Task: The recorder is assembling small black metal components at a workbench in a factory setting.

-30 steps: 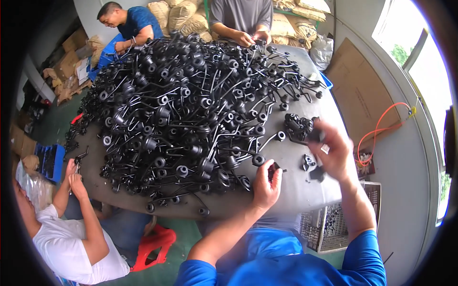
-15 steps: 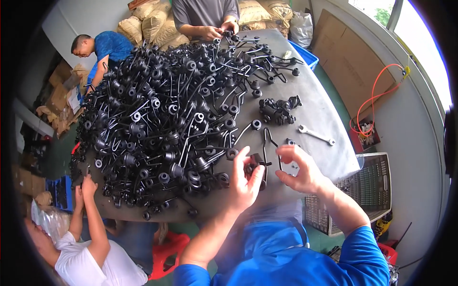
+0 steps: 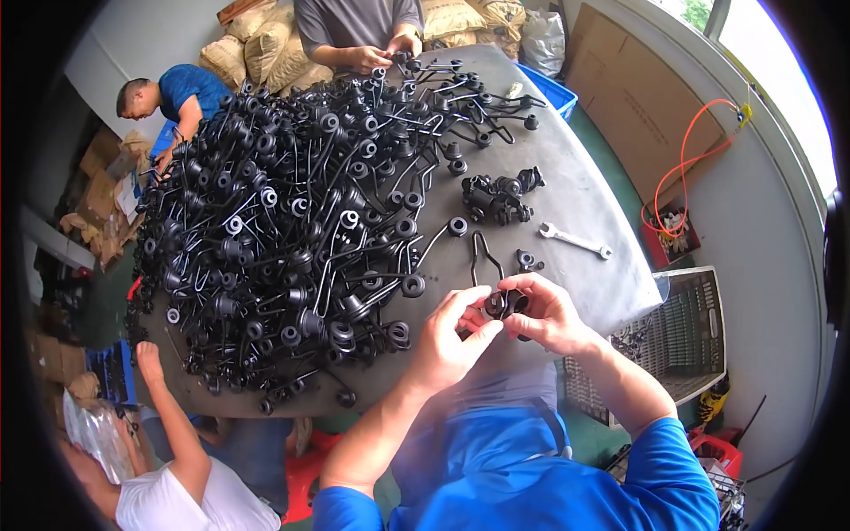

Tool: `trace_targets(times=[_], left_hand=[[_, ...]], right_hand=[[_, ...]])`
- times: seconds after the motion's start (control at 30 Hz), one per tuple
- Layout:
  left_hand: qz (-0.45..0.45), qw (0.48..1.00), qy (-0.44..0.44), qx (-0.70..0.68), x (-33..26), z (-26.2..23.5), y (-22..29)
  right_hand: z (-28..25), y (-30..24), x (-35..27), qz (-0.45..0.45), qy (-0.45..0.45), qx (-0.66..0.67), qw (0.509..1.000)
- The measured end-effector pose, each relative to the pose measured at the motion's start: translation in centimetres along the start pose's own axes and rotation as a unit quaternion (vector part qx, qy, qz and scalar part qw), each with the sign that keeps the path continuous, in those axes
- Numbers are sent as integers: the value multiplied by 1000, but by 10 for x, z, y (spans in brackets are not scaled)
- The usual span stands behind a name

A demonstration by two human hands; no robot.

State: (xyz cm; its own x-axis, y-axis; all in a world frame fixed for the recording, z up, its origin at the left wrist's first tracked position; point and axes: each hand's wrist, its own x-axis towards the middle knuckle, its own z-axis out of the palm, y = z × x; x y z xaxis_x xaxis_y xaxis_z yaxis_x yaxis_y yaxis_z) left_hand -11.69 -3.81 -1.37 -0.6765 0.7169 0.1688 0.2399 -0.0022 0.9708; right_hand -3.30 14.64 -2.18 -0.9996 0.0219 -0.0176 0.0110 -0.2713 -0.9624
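Fingertips of my left hand [image 3: 450,341] and my right hand [image 3: 551,317] are closed together on a small black round part [image 3: 498,305] with a ring-shaped face. My left hand grips it from the left, my right from the right, and the fingers hide much of it. A bent black wire rod [image 3: 478,252] rises just beyond my left fingers; whether it joins the held part I cannot tell. Close past my right fingers lies a small black fitting [image 3: 529,260]. Left of my hands spreads a large heap of black wire-handled parts [image 3: 301,221] with round ends.
On the grey tabletop [image 3: 567,186] lie an open-ended wrench [image 3: 575,240] and a cluster of black parts [image 3: 500,196]. A grey plastic crate [image 3: 708,332] stands beyond the right edge. Co-workers sit or stand at the far side, far left and near left. Sacks [image 3: 266,44] are piled behind.
My right hand has moved left and now meets my left hand at the round part; before, its fingers were apart from it. The near-left co-worker's hands have separated.
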Motion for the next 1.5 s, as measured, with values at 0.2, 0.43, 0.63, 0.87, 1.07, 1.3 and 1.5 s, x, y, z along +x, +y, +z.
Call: trace_targets(times=[0.2,0.43,0.63,0.87,1.07,1.3,1.5], left_hand=[[49,996,7,75,6,-5,12],[-91,990,103,-16,7,-10,2],[-43,999,24,19,9,-14,1],[-89,992,70,-46,5,-15,-9],[30,998,56,-10,14,-16,-16],[-136,986,68,-64,25,-8,-17],[-89,994,55,-7,35,-12,-16]], right_hand=[[-5,-8,5,43,-38,40,998],[1,4,5,-10,6,-5,1000],[-1,-1,7,25,2,5,1000],[2,-1,11,43,5,-11,999],[-1,-7,18,59,-2,-33,998],[9,-17,29,-44,28,-238,970],[8,-36,49,-93,25,-452,887]])
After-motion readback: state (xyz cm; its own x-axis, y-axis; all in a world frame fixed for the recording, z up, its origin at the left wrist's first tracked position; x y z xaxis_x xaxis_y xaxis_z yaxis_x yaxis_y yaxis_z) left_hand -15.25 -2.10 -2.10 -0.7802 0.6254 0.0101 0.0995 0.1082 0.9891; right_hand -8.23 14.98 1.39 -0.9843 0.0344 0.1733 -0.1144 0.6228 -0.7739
